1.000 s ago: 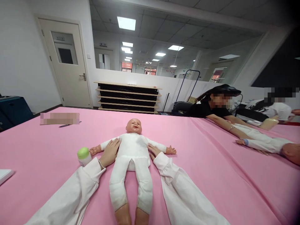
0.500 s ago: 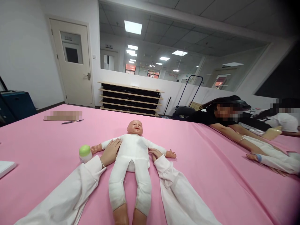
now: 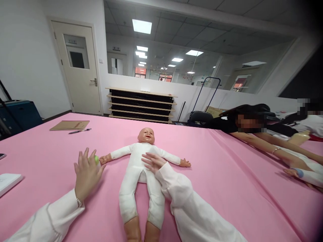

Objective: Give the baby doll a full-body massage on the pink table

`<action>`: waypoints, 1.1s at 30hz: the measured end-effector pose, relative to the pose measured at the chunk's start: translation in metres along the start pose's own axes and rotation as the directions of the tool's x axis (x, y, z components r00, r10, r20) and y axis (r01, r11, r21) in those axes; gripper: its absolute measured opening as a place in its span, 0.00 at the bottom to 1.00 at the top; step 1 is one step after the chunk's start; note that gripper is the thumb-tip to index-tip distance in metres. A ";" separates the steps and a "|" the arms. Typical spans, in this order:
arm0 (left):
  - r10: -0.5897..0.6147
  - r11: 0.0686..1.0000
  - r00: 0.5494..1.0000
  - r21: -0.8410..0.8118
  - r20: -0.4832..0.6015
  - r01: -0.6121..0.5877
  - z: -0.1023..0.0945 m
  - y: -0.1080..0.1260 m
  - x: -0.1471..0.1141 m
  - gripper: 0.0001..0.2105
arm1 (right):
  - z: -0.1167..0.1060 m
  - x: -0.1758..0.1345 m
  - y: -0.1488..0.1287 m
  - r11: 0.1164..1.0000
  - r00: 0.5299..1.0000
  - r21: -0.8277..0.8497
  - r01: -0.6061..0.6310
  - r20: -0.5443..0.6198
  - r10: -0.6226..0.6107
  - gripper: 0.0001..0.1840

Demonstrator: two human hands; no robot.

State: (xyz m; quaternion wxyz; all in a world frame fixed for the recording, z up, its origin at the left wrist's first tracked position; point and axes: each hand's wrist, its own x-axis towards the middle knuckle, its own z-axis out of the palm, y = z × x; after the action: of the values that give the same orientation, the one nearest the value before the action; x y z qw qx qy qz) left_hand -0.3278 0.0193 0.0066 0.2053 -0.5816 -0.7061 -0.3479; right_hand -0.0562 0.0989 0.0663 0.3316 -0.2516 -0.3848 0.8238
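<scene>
On the wide pink cloth [image 3: 227, 195], the baby doll [image 3: 140, 159] lies on its back before me, its head away from me and its arms stretched to both sides. My right hand [image 3: 154, 162] is over its belly, the fingers loosely extended and grasping nothing; whether they touch it, I cannot tell. My left hand [image 3: 87, 176] is apart from the body of the doll, with fingers spread and not clenched, and it partly hides the green-lidded jar [image 3: 96, 158]. A long crease runs through the cloth on the right side. Toward the far left lie a brown notebook [image 3: 69, 125] and, just beside it, a pen [image 3: 79, 131]; a flat white box [image 3: 9, 183] is nearer to me. Beyond, I see a low stack of boards [image 3: 142, 104], a closed door [image 3: 78, 80] and a large window [image 3: 171, 40]. To the right, another person [image 3: 229, 122] in black leans forward.
</scene>
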 end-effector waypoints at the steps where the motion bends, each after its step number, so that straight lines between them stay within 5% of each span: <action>1: 0.002 1.000 0.998 -0.023 0.064 -0.001 0.001 -0.006 0.002 0.26 | 0.010 0.002 0.006 0.998 0.999 0.059 -0.038 0.005 0.038 0.18; 3: 0.048 0.997 0.991 -0.069 0.128 -0.039 0.002 -0.009 0.006 0.26 | 0.035 0.007 0.019 0.973 0.990 0.183 -0.141 0.026 0.138 0.21; 6: 0.196 0.980 0.978 -0.049 0.073 -0.193 -0.006 0.005 0.009 0.20 | 0.069 0.012 0.038 0.920 0.958 0.276 -0.277 0.000 0.288 0.29; 10: 0.543 0.835 0.835 0.041 0.091 -0.548 -0.026 0.036 0.005 0.14 | 0.088 0.012 0.055 0.906 0.952 0.294 -0.306 0.067 0.300 0.33; 14: 0.624 0.769 0.771 0.077 0.129 -0.635 -0.036 0.049 -0.002 0.22 | 0.084 0.007 0.061 0.913 0.957 0.287 -0.289 0.125 0.263 0.35; 19: 0.567 0.819 0.809 -0.005 0.155 -0.574 -0.027 0.047 -0.002 0.23 | 0.075 0.007 0.059 0.902 0.952 0.307 -0.302 0.152 0.267 0.38; 24: 0.167 0.953 0.979 -0.275 0.121 -0.128 -0.004 0.031 0.007 0.20 | 0.071 0.003 0.048 0.883 0.960 0.379 -0.278 0.082 0.267 0.34; 28: -0.044 0.924 0.982 -0.367 0.185 0.111 0.010 0.022 0.006 0.22 | 0.066 -0.010 0.036 0.890 0.963 0.371 -0.265 0.141 0.228 0.31; 31: -0.051 0.954 0.994 -0.290 0.100 0.078 0.004 0.039 -0.005 0.24 | 0.062 -0.014 0.035 0.919 0.972 0.321 -0.228 0.124 0.198 0.30; 33: 0.131 0.945 0.991 -0.305 0.024 -0.117 -0.007 0.063 -0.013 0.26 | 0.060 -0.011 0.043 0.969 0.988 0.202 -0.145 0.081 0.131 0.31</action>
State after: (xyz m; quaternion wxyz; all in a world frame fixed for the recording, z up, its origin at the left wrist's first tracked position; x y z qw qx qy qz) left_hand -0.2646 0.0103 0.0186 0.1196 -0.6569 -0.6109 -0.4254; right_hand -0.1041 0.0418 0.0684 0.2848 -0.2141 -0.2895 0.8884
